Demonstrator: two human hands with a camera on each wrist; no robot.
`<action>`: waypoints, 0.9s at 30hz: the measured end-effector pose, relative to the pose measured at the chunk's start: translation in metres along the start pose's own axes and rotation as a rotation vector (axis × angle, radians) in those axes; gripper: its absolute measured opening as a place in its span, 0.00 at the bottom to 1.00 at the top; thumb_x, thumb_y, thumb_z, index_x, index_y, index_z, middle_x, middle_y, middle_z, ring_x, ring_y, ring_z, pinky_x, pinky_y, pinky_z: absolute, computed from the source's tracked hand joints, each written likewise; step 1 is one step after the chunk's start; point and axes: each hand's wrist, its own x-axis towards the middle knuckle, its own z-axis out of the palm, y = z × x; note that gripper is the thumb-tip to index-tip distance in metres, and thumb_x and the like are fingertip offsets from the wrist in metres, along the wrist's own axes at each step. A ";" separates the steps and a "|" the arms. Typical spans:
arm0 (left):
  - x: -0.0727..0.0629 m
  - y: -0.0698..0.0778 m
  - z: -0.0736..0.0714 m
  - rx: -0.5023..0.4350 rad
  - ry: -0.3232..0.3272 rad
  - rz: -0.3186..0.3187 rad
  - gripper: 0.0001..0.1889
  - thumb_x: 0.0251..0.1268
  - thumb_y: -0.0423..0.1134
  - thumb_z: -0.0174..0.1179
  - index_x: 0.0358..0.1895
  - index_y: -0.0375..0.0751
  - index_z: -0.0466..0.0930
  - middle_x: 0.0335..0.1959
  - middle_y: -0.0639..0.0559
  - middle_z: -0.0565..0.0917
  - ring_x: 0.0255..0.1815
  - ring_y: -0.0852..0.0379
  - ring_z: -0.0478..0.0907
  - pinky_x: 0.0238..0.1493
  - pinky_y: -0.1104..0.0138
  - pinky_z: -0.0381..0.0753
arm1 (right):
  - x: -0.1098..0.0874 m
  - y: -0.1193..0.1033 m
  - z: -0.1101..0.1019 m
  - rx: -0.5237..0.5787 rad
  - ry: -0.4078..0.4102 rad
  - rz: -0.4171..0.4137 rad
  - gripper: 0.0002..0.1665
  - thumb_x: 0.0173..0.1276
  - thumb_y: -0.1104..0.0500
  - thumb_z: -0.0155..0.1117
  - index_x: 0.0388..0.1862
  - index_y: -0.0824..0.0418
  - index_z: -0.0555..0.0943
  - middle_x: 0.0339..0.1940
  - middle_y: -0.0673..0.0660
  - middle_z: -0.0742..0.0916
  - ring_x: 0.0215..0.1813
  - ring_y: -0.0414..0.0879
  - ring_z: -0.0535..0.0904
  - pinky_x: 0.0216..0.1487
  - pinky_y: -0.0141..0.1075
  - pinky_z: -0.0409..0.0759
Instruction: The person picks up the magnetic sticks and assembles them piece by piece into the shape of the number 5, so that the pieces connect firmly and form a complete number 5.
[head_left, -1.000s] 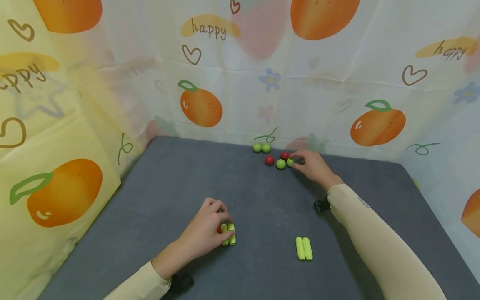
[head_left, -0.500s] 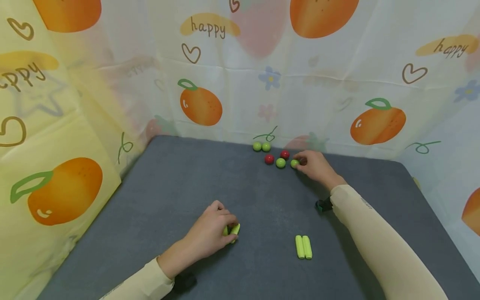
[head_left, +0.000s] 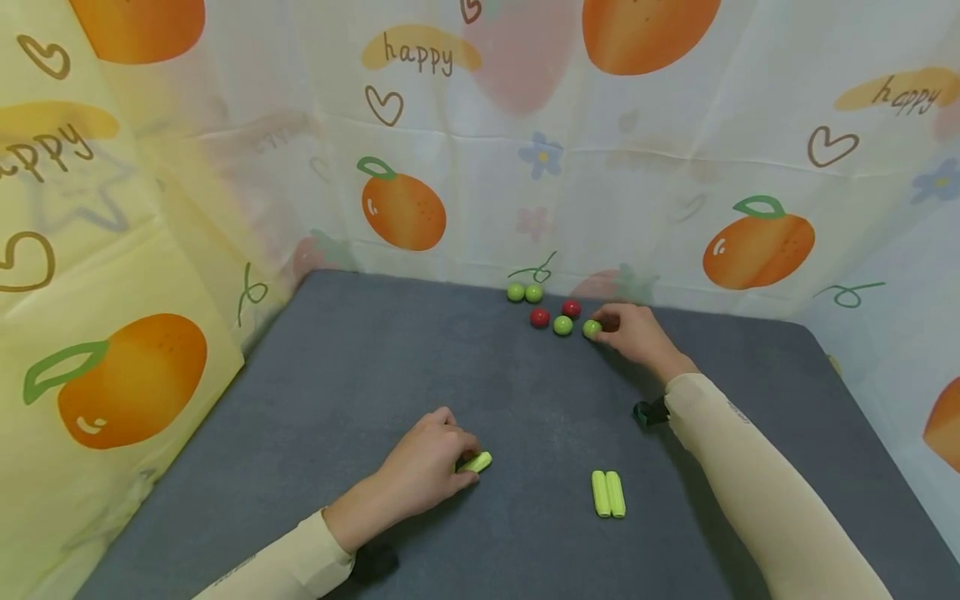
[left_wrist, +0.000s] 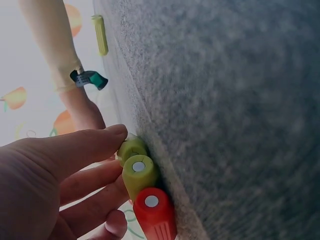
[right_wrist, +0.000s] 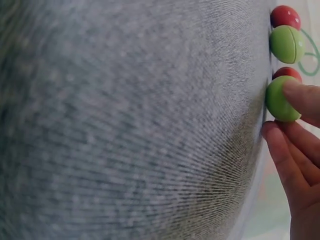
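Observation:
My left hand [head_left: 422, 460] pinches a yellow-green magnetic rod [head_left: 477, 462] low at the table. In the left wrist view, thumb and fingers are at the farthest yellow-green rod; a second yellow-green rod [left_wrist: 140, 175] and a red rod [left_wrist: 155, 215] with pale round dots on their ends lie beside it. Those two are hidden behind the hand in the head view. At the table's back, my right hand [head_left: 639, 337] holds a green ball [head_left: 592, 329] between thumb and fingers. Another green ball [head_left: 563, 325] and two red balls, one red ball [head_left: 540, 317] nearer, are just left of it.
Two more green balls [head_left: 525, 292] touch each other at the back edge by the fruit-print curtain [head_left: 480, 167]. A pair of yellow-green rods [head_left: 608, 494] lies side by side at front right. The grey tabletop [head_left: 360, 358] spans between the hands.
My left hand has shifted right, and the rod in it has turned from upright to slanting. My right hand has drawn its green ball a little right, away from the other balls.

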 end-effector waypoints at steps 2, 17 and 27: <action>0.001 0.001 -0.001 0.004 -0.003 0.003 0.11 0.57 0.41 0.85 0.42 0.47 0.94 0.32 0.61 0.89 0.36 0.61 0.68 0.41 0.64 0.71 | -0.001 0.001 0.000 0.011 -0.001 -0.002 0.20 0.78 0.57 0.73 0.64 0.62 0.87 0.58 0.63 0.89 0.59 0.60 0.86 0.57 0.56 0.85; 0.002 0.002 -0.003 0.011 -0.028 -0.002 0.10 0.58 0.40 0.85 0.41 0.47 0.94 0.32 0.60 0.90 0.36 0.60 0.70 0.42 0.63 0.74 | -0.006 -0.001 0.005 0.084 0.001 0.037 0.25 0.79 0.56 0.73 0.71 0.60 0.85 0.64 0.63 0.88 0.59 0.59 0.86 0.54 0.54 0.87; 0.008 -0.002 -0.005 -0.033 -0.012 -0.003 0.08 0.61 0.33 0.80 0.42 0.43 0.94 0.37 0.55 0.91 0.38 0.57 0.77 0.43 0.61 0.80 | -0.012 -0.003 0.005 0.124 0.043 0.049 0.22 0.80 0.56 0.72 0.69 0.58 0.86 0.62 0.63 0.88 0.58 0.60 0.86 0.52 0.55 0.87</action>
